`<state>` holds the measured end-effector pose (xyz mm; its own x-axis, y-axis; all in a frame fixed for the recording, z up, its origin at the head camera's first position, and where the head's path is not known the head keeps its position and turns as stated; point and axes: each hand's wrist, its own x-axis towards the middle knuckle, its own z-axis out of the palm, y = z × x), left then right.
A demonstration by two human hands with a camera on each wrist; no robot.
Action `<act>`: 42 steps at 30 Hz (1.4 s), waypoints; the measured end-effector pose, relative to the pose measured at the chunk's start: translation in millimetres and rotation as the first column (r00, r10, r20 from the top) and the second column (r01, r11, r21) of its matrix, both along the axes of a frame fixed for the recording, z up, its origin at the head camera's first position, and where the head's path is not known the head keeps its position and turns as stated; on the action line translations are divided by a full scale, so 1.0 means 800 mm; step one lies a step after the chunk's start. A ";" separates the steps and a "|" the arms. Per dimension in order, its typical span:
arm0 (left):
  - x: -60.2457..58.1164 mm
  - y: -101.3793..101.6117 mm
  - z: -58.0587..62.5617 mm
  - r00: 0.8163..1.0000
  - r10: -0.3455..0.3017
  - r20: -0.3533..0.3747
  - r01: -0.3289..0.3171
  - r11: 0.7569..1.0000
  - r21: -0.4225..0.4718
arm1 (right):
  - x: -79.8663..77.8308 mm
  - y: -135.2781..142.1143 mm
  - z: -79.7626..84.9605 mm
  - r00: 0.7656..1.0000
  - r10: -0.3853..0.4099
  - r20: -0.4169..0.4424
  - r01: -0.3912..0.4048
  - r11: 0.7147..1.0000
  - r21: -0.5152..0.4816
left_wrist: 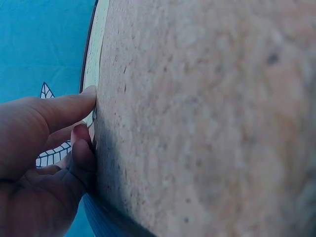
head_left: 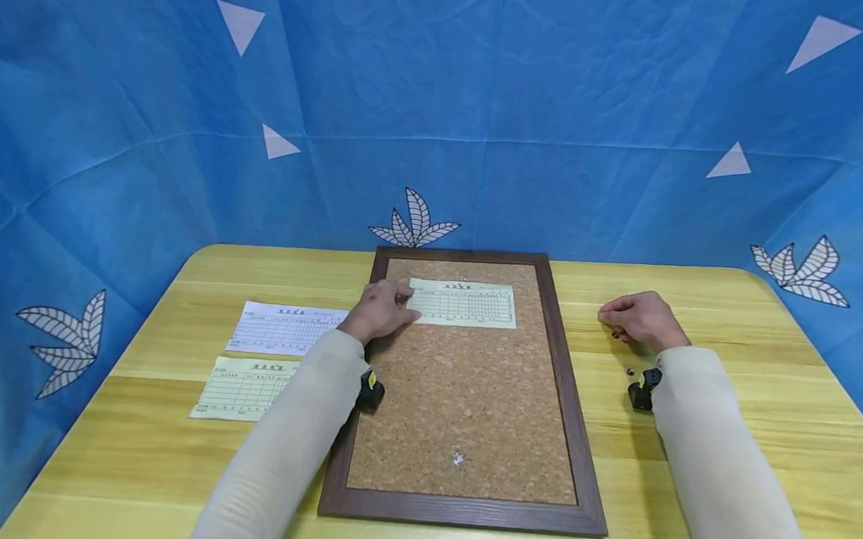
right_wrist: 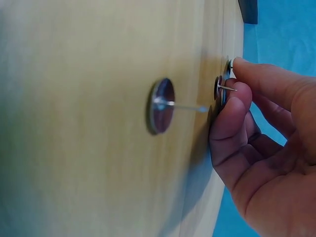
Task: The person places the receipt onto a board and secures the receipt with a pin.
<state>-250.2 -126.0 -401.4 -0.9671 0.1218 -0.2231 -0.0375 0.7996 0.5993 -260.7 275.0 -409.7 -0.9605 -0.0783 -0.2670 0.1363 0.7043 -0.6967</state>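
My left hand [head_left: 380, 306] is at the left end of a pale green printed slip [head_left: 466, 305], which lies across the upper part of a framed corkboard [head_left: 467, 406]. Thumb and forefinger are spread apart, tips resting on the slip's edge. Right of the board, my right hand [head_left: 640, 315] is down at the table, fingertips pinched around a thumbtack [right_wrist: 230, 66]; the far fingers are partly hidden by the thumb. A second thumbtack [right_wrist: 217, 89] lies point up beside the curled fingers. Nearer the wrist stands a third thumbtack [right_wrist: 162, 106], head on the wood.
A white slip [head_left: 285, 326] and another green slip [head_left: 243, 386] lie on the wooden table [head_left: 140, 458] left of the board, partly behind my left sleeve. A small shiny spot [head_left: 458, 458] shows low on the cork. A blue curtain [head_left: 488, 98] hangs behind the table.
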 end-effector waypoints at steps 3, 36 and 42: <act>-0.001 0.000 0.000 1.000 0.002 -0.003 -0.002 1.000 0.002 | 0.000 -0.001 0.002 1.000 0.008 0.000 -0.008 1.000 0.014; -0.001 -0.001 0.001 1.000 0.000 0.000 0.000 1.000 0.023 | -0.002 -0.014 0.010 0.999 -0.019 -0.043 0.019 1.000 0.010; -0.001 0.000 0.000 1.000 0.001 0.000 -0.001 1.000 0.020 | -0.005 -0.019 0.010 0.998 -0.020 -0.054 0.020 1.000 -0.004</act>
